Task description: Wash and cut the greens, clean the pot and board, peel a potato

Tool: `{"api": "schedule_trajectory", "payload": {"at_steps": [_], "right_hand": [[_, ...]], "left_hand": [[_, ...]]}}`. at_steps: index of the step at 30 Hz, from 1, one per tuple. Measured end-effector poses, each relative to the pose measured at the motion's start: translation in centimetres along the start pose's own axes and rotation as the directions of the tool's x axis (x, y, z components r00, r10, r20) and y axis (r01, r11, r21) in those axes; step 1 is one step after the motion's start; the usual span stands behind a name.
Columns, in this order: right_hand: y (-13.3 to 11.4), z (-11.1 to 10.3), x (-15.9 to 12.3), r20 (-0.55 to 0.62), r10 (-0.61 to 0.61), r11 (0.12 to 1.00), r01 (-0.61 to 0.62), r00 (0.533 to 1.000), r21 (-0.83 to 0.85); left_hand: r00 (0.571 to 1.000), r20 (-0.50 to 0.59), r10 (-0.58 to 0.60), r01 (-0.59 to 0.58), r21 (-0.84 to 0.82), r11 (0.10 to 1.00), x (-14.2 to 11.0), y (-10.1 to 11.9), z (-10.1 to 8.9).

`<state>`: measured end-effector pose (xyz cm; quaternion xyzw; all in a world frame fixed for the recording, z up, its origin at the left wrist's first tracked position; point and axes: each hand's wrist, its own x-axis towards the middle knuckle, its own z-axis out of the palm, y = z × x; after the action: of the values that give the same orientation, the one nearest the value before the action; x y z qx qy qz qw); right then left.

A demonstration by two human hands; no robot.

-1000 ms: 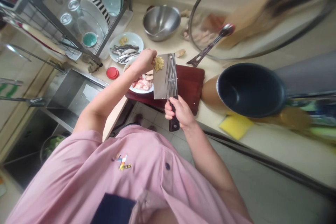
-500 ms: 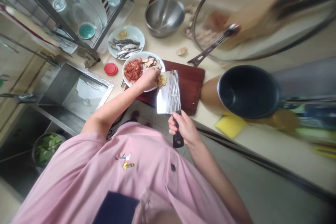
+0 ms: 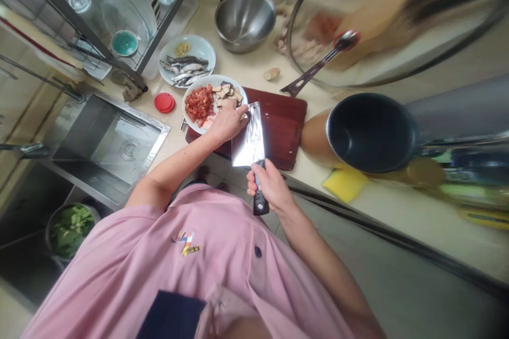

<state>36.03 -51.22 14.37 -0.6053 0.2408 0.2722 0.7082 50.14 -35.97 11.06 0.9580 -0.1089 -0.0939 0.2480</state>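
My right hand is wrapped round the black handle of a cleaver, its broad blade tilted and shining beside the plate. My left hand is over the right side of a white plate, its bent fingers at the blade's upper left edge. What those fingers hold, if anything, is hidden. On the plate lie chopped red meat, pale sliced pieces and some pink bits by my left wrist. Under the plate and the blade is a dark red cutting board with a few small crumbs.
Behind are a plate of small fish, a steel bowl and a piece of ginger. To the right stand a dark pot, a yellow sponge and a spoon. A sink and red lid lie left.
The yellow minced heap that lay on the blade beside my left hand no longer shows; the blade looks mostly bare. My left fingers have shifted onto the blade's edge. The view has shifted slightly.
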Motion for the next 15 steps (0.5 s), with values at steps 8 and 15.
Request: {"api": "schedule_trajectory", "payload": {"at_steps": [8,15], "right_hand": [[0.0,-0.6,0.2,-0.017,-0.049,0.999,0.049,0.999,-0.003],[0.3,-2.4,-0.3,-0.069,-0.105,0.994,0.107,0.992,0.029]], "left_hand": [[1.000,-0.022,0.004,-0.003,0.042,0.999,0.4,-0.4,0.2],[1.000,-0.024,0.001,0.001,0.076,0.997,0.4,0.1,-0.5]]}}
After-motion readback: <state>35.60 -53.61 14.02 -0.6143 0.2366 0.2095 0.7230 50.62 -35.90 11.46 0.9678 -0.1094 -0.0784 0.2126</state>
